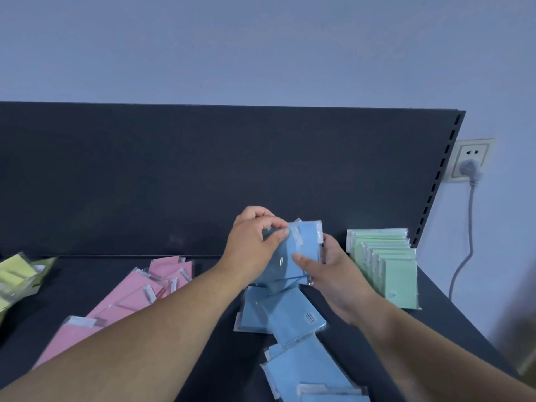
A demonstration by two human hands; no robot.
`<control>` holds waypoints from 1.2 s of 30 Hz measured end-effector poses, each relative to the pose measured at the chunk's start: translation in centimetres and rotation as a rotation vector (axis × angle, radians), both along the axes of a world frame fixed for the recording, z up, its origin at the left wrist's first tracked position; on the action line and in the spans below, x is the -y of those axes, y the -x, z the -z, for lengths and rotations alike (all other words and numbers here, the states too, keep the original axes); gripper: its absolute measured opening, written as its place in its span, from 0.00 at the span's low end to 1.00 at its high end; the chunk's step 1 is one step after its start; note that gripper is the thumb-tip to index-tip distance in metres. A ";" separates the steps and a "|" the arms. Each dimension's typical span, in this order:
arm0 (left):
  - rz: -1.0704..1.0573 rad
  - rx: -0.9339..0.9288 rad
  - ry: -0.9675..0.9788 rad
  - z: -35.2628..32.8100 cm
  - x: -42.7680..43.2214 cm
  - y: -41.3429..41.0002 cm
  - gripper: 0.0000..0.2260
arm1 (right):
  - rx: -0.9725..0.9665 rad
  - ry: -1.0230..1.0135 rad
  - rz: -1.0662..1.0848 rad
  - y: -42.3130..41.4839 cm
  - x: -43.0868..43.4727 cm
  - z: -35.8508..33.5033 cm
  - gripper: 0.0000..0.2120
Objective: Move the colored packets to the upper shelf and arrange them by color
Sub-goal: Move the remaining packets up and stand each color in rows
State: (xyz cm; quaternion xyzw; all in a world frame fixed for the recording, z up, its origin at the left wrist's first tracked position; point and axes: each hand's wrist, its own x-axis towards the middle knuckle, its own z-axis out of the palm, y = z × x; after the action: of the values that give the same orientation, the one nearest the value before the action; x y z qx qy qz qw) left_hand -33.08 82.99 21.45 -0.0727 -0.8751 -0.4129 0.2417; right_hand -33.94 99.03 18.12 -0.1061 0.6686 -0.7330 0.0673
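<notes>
Both hands, left hand (pixel 255 242) and right hand (pixel 333 274), pinched light, slippery, floppy blue packets (pixel 301 250) by the edges over the shelf (pixel 203 268).

Flat blue packets (pixel 290 314): matt coloured inserts, clear glossy plastic sleeves. Pink packets (pixel 130 291), pale green packets (pixel 400 274), yellow packets (pixel 17 274): same glossy film. Black slotted shelf (pixel 116 184): smooth matt metal. Grey-white wall plug (pixel 471 166): plastic.

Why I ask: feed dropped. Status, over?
Left hand, right hand both hold blue stack. Loose blue packets beneath. Pink packets left, green packets right. Nothing blocking.
</notes>
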 end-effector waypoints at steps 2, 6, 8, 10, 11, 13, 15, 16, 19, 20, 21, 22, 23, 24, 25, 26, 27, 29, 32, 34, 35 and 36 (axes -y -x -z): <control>-0.007 -0.023 -0.006 0.2 0.0 -0.2 0.05 | -0.019 -0.050 0.018 0.0 0.0 0.4 0.16; -0.145 0.060 -0.278 1.0 0.8 -0.4 0.31 | 0.010 0.117 0.067 0.3 -0.1 0.4 0.14; -0.079 0.272 -0.450 1.5 0.9 -0.5 0.36 | 0.009 0.069 0.050 0.6 -0.4 0.4 0.14; -0.022 0.408 -0.412 2.4 1.0 -0.4 0.36 | -0.039 -0.217 0.043 0.9 -0.7 0.6 0.16; -0.017 0.445 -0.369 2.8 1.0 -0.4 0.36 | -0.065 -0.362 0.051 1.0 -0.8 0.7 0.16; 0.004 0.488 -0.327 3.1 1.1 -0.2 0.36 | -0.091 -0.487 0.104 1.2 -0.7 0.9 0.15; 0.028 0.518 -0.326 3.0 1.1 -0.1 0.35 | -0.087 -0.463 0.168 1.2 -0.7 0.7 0.13; 0.037 0.523 -0.322 2.9 1.2 0.0 0.33 | -0.090 -0.435 0.203 1.3 -0.8 0.6 0.11; 0.027 0.596 -0.200 3.1 1.6 0.3 0.27 | -0.138 -0.412 0.343 1.7 -1.4 0.0 0.07; 0.028 0.628 -0.136 3.3 1.8 0.4 0.26 | -0.157 -0.424 0.372 1.9 -1.6 -0.2 0.07; 0.034 0.657 -0.076 3.4 1.8 0.5 0.25 | -0.167 -0.450 0.377 2.0 -1.9 -0.3 0.07; 0.047 0.677 -0.017 3.5 1.8 0.6 0.25 | -0.172 -0.481 0.361 2.2 -2.2 -0.4 0.07; 0.060 0.700 0.047 3.5 1.7 0.5 0.24 | -0.171 -0.510 0.344 2.3 -2.3 -0.4 0.07; 0.069 0.717 0.123 3.4 1.6 0.4 0.24 | -0.165 -0.524 0.331 2.5 -2.5 -0.4 0.07; 0.072 0.722 0.205 3.4 1.5 0.4 0.23 | -0.155 -0.527 0.327 2.6 -2.6 -0.3 0.07; 0.072 0.716 0.282 3.4 1.4 0.4 0.22 | -0.150 -0.520 0.326 2.7 -2.6 -0.2 0.08; 0.077 0.713 0.339 3.3 1.3 0.4 0.21 | -0.151 -0.515 0.333 2.8 -2.6 -0.2 0.08; 0.111 0.717 0.402 3.3 1.1 0.3 0.20 | -0.167 -0.502 0.344 2.9 -2.5 -0.2 0.07; 0.159 0.712 0.376 3.4 1.1 0.3 0.15 | -0.171 -0.507 0.325 3.1 -2.3 0.0 0.05; 0.106 0.643 0.289 3.4 1.4 0.3 0.10 | -0.126 -0.482 0.259 3.4 -2.2 0.3 0.06; 0.045 0.585 0.244 3.5 1.6 0.4 0.09 | -0.091 -0.458 0.221 3.6 -2.2 0.6 0.07; -0.031 0.523 0.203 3.7 1.9 0.6 0.09 | -0.058 -0.430 0.187 3.7 -2.1 0.7 0.08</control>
State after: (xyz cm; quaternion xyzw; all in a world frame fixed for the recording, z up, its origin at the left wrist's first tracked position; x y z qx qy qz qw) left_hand -33.63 81.08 17.77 0.0260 -0.9457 -0.3240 0.0055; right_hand -37.59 101.18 17.43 -0.0479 0.8179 -0.5733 0.0011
